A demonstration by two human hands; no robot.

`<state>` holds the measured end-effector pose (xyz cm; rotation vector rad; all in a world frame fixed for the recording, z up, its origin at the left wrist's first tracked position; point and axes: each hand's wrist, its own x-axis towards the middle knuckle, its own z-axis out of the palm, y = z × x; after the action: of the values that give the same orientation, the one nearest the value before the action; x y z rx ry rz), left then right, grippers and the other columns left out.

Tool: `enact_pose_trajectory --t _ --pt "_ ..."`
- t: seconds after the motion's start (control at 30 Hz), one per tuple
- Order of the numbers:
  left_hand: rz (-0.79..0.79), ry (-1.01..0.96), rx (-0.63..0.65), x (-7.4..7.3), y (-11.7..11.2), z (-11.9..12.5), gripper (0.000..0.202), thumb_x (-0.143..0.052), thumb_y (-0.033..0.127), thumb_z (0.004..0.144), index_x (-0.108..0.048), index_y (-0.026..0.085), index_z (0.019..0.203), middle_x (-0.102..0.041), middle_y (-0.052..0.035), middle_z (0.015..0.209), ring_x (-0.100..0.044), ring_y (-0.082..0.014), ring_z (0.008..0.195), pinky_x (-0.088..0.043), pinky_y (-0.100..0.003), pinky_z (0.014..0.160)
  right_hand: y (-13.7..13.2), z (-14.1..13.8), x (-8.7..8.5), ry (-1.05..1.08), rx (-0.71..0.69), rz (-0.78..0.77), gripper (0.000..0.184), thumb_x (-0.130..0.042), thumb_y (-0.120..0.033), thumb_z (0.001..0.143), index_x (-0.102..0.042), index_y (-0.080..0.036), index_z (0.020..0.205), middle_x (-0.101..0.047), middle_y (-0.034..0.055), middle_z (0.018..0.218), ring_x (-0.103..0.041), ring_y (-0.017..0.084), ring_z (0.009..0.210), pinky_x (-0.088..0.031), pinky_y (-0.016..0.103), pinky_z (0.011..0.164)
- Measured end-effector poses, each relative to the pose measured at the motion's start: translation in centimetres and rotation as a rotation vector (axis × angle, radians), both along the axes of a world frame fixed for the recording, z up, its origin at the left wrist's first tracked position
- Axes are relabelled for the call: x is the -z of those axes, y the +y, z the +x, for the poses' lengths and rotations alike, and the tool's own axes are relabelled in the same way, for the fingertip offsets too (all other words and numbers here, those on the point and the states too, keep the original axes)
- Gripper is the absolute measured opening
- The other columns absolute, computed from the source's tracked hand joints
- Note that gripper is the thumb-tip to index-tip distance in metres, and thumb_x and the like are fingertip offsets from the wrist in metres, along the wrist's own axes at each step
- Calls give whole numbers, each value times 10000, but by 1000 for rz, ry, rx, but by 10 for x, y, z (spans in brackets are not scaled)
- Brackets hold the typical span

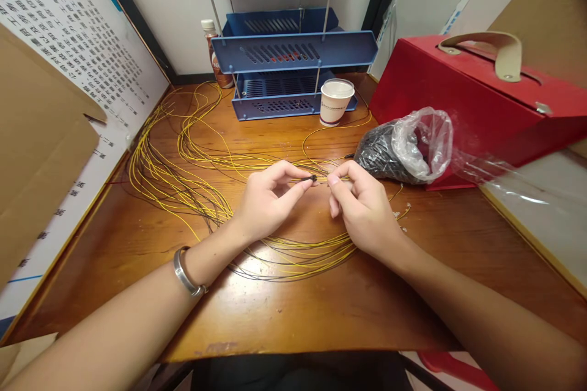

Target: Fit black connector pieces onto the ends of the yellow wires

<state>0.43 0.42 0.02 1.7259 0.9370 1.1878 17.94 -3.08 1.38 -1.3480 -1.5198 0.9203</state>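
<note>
My left hand (270, 198) pinches a small black part (312, 178), perhaps a connector, between thumb and forefinger. Just to its right, the thumb and forefinger of my right hand (362, 204) are closed on what looks like the end of a thin wire; the exact tip is hard to make out. Long yellow and black wires (183, 186) lie in loose loops on the desk, behind, beneath and left of both hands. Near my right hand a clear plastic bag (385, 149) full of small black pieces rests on its side, its mouth open.
A blue tiered rack (293, 52) stands at the back of the wooden desk (257, 324), with a paper cup (336, 102) before it and a bottle (215, 55) behind its left side. At right sits a red box (458, 91) with a beige handle. Cardboard (41, 146) leans in from the left.
</note>
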Motion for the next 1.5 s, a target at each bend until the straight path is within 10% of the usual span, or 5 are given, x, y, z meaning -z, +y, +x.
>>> enact_pose_trajectory --t 1.5 --pt "155 128 17 -1 -1 -2 114 -715 252 851 -720 141 873 -747 -52 747 -643 -116 574 -469 -199 502 2 -2 1 -118 -80 67 314 -469 -376 1000 -513 -209 738 -520 -45 555 -450 106 508 -314 274 536"
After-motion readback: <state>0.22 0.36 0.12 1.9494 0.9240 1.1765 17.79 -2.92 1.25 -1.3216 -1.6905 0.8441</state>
